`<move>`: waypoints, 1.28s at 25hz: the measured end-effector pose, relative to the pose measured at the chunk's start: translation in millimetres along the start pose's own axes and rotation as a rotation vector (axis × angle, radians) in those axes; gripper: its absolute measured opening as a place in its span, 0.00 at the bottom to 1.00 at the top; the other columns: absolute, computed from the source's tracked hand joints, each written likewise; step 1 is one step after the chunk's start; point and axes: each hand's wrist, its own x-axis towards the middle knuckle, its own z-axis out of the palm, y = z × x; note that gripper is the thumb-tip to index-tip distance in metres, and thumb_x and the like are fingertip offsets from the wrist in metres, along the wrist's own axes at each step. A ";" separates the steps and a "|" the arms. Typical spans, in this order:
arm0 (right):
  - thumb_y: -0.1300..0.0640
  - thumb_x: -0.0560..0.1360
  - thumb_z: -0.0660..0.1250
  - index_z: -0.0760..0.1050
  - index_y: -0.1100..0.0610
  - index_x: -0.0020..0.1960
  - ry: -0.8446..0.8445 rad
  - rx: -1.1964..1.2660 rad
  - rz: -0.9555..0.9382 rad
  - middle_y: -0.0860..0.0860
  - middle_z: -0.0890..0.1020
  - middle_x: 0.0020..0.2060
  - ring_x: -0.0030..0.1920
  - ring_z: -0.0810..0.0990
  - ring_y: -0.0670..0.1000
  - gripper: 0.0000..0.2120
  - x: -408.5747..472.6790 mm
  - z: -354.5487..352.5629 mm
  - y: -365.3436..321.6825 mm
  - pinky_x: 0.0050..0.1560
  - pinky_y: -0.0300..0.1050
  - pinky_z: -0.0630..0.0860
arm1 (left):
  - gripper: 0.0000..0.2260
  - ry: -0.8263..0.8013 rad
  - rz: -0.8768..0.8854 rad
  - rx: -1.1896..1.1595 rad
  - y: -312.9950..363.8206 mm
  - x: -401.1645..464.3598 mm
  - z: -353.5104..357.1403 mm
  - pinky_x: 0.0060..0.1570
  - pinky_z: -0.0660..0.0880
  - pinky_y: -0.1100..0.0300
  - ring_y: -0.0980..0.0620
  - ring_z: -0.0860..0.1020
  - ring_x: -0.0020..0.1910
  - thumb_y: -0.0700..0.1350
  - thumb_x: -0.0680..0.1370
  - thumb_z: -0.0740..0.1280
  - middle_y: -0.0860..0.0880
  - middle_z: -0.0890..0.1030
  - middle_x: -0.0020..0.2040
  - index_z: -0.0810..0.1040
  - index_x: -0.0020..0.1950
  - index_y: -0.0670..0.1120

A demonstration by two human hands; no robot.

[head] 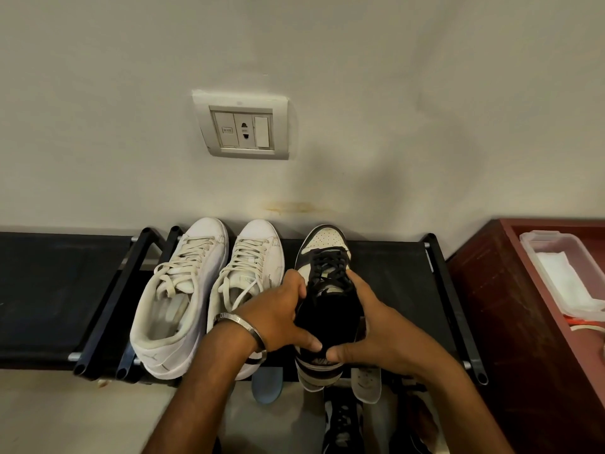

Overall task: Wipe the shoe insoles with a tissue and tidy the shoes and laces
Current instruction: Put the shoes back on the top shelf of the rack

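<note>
A black-and-white sneaker [325,253] with black laces stands on the black shoe rack [402,276], toe towards the wall. My left hand [281,314] grips its left side and my right hand [370,326] grips its right side, thumbs meeting over the heel opening. Two white sneakers [183,283] [252,257] with white laces stand side by side to its left. A pale insole [366,383] and a blue insole [267,385] stick out below the rack's front edge.
A second rack section [49,290] extends left. A dark red wooden cabinet [510,322] stands at the right, holding a clear plastic box [537,247] with white tissue [564,280] inside. A wall socket plate [242,126] is above. Another dark shoe [343,424] lies on a lower level.
</note>
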 end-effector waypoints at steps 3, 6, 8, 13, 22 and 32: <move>0.45 0.71 0.75 0.55 0.36 0.75 0.144 0.013 0.005 0.35 0.76 0.58 0.59 0.76 0.39 0.41 2.7 5.6 -0.6 0.59 0.38 0.76 | 0.24 0.123 -0.046 0.036 -2.9 4.7 7.2 0.35 0.69 0.63 0.57 0.72 0.34 0.50 0.71 0.76 0.54 0.72 0.38 0.62 0.53 0.49; 0.47 0.76 0.70 0.63 0.33 0.68 0.225 0.003 0.025 0.34 0.77 0.49 0.52 0.80 0.41 0.25 3.2 10.4 -2.1 0.49 0.38 0.80 | 0.22 0.220 -0.083 0.020 -1.3 6.3 13.1 0.34 0.72 0.60 0.54 0.74 0.33 0.50 0.72 0.74 0.52 0.75 0.39 0.63 0.55 0.49; 0.50 0.78 0.67 0.70 0.37 0.66 0.241 -0.019 0.012 0.34 0.80 0.46 0.45 0.81 0.37 0.19 4.4 10.6 -0.3 0.43 0.34 0.80 | 0.18 0.275 -0.084 0.068 -0.8 6.6 12.8 0.38 0.76 0.57 0.52 0.76 0.34 0.48 0.74 0.72 0.49 0.78 0.41 0.66 0.56 0.47; 0.55 0.79 0.66 0.73 0.41 0.67 0.288 0.013 -0.028 0.39 0.83 0.48 0.48 0.82 0.37 0.18 8.9 18.5 -2.1 0.45 0.36 0.81 | 0.12 0.387 -0.079 0.217 -2.2 5.0 10.1 0.43 0.73 0.56 0.47 0.79 0.45 0.46 0.75 0.68 0.48 0.79 0.43 0.69 0.55 0.47; 0.56 0.80 0.64 0.70 0.41 0.71 0.295 -0.003 -0.031 0.41 0.83 0.51 0.51 0.81 0.39 0.21 15.1 24.7 -4.3 0.49 0.40 0.82 | 0.11 0.384 -0.125 0.265 -6.0 3.7 6.9 0.43 0.72 0.57 0.46 0.78 0.46 0.45 0.76 0.66 0.47 0.78 0.46 0.68 0.54 0.47; 0.58 0.81 0.62 0.67 0.41 0.74 0.312 -0.029 -0.038 0.42 0.83 0.52 0.48 0.79 0.35 0.24 15.2 20.9 -5.0 0.41 0.25 0.74 | 0.10 0.363 -0.099 0.278 -4.3 4.0 8.2 0.40 0.68 0.58 0.47 0.74 0.41 0.44 0.77 0.66 0.46 0.78 0.45 0.66 0.53 0.47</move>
